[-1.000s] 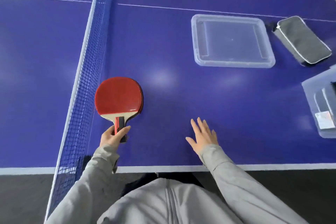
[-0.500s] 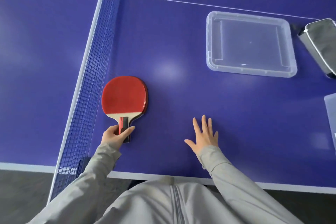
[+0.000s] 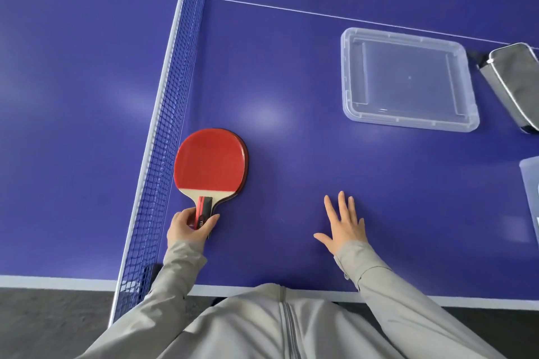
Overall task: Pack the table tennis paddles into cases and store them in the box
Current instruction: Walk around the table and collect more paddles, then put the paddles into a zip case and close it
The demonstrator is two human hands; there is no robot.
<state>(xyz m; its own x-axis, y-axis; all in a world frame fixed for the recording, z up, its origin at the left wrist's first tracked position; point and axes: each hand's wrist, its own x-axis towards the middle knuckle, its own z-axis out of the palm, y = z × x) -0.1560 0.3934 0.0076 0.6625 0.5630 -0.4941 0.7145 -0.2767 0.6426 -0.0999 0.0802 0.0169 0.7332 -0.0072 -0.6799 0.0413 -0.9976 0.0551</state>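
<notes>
Red-faced paddle (image 3: 210, 160): lies flat on the blue tabletop (image 3: 291, 73), blade away from the person, just beside the net (image 3: 163, 137) on its right side. Pale wood shows below the rubber. The handle (image 3: 204, 208) is red and black and points toward the near edge. A dark rim shows along the blade's right edge; whether it belongs to a second paddle underneath cannot be told.

Left grip (image 3: 191, 226): thumb and fingers curled round the end of the handle, pinching it from both sides. Grey sleeve.

Right grip (image 3: 345, 226): holds nothing, fingers straight and spread, palm down on the tabletop, well apart from the paddle to its right. Grey sleeve.

Clear plastic tray (image 3: 408, 124): shallow, rectangular, on the far right of the tabletop.

Grey case (image 3: 516, 81): pale piping, just beside the tray's right side, cut by the frame edge.

Clear plastic container (image 3: 529, 183): only a corner shows at the right edge, nearer than the case.

White line (image 3: 320, 14): crosses the tabletop beyond the tray.
</notes>
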